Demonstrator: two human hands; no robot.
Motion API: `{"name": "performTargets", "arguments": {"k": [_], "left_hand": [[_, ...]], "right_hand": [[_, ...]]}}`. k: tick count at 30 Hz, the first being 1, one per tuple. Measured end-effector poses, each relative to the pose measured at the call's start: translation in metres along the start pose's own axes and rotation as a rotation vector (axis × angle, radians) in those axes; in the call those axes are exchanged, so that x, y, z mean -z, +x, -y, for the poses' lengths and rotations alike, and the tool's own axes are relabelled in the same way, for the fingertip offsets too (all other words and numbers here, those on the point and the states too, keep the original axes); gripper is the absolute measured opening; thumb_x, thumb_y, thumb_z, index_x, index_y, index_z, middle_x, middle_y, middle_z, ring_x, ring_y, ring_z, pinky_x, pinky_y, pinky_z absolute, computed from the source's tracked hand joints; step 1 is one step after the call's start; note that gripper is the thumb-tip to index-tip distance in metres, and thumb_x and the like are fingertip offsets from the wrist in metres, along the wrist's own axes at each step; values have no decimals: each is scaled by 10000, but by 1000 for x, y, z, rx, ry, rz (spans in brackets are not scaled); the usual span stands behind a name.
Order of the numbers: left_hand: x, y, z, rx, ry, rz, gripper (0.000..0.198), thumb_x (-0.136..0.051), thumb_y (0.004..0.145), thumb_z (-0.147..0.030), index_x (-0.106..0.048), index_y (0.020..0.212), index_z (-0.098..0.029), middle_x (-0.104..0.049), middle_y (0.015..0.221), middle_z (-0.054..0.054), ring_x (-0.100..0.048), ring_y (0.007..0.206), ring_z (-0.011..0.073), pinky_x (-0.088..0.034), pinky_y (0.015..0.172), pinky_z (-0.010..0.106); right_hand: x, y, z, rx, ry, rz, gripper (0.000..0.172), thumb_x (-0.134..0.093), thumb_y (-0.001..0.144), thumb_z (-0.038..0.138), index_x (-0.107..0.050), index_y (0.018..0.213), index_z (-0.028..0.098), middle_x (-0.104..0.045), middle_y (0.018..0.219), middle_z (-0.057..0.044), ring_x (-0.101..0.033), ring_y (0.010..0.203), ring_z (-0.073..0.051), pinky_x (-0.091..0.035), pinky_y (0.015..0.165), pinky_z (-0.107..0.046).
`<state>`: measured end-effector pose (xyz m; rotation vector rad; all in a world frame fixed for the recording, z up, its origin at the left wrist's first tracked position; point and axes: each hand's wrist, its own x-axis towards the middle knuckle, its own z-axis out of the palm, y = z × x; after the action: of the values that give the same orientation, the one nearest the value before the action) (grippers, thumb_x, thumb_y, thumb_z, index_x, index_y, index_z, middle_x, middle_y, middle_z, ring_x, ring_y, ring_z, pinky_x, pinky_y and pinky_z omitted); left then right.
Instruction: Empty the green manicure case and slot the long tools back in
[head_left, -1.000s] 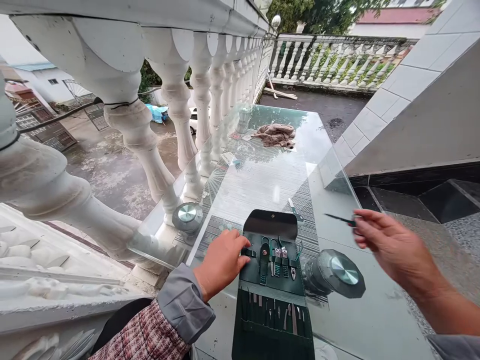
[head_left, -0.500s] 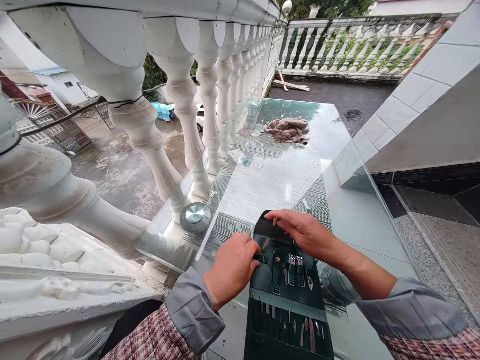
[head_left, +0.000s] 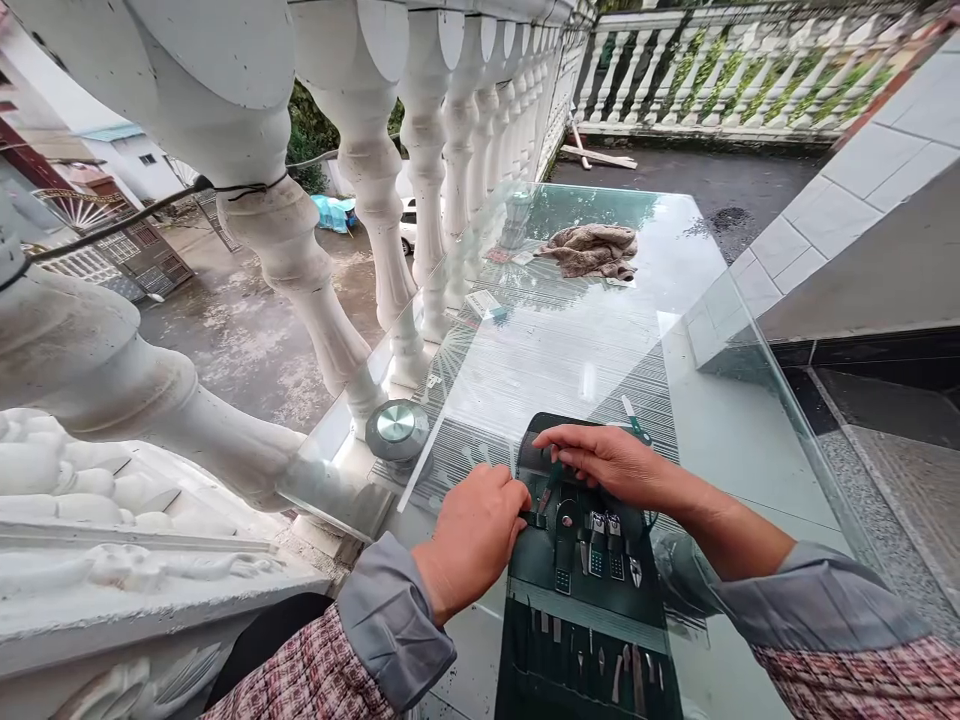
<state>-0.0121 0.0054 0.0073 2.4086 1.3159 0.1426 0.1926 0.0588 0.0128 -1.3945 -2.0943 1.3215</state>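
Two-handed: pinching a slim tool (head_left: 552,482) in the right hand (head_left: 619,462), slanted down-left toward the strap (head_left: 535,520); gripping the tool case (head_left: 592,588) there with the left hand (head_left: 478,535).

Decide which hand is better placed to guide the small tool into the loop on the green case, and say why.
Right hand, probably: it holds the small tool, angled down towards the loop. The left hand sits beside that loop at the edge of the green case, better suited to steadying.

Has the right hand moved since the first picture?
Yes: the right hand has moved left, from near the right edge of the glass table to over the dark case.
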Motion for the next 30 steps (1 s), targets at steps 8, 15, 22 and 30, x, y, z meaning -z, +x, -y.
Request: {"name": "performTargets", "arguments": {"k": [8,15,22,30], "left_hand": [[-2,0,0,-26,5,-31,81,-588,828,-139,-554,869,-199,-567,907,17,-509,881,203,-433,725,305],[-3,1,0,-15,9,-15,89,-595,825,-137,-549,873,-196,-566,918,17,-507,883,202,-432,732,308],[-4,1,2,-23,11,-12,85,-580,830,-134,-544,874,-198,-558,911,13,-502,886,201,-432,730,309],[-2,0,0,-22,11,-20,82,-593,826,-143,-549,878,-188,-564,923,16,-501,880,201,-430,735,314]], "right_hand": [[3,5,9,-45,-24,62,255,-441,819,224,-579,1033,216,-469,668,31,-439,573,-99,-381,544,-231],[1,15,15,38,-170,171,240,-424,831,182,-597,996,207,-525,715,17,-464,622,-105,-387,601,-236],[-6,11,8,188,-470,30,264,-455,827,160,-617,1021,239,-563,946,-42,-523,906,-179,-401,799,-311],[-16,7,13,310,-474,89,219,-448,826,113,-622,924,203,-586,926,-50,-530,888,-169,-431,776,-305]]}}
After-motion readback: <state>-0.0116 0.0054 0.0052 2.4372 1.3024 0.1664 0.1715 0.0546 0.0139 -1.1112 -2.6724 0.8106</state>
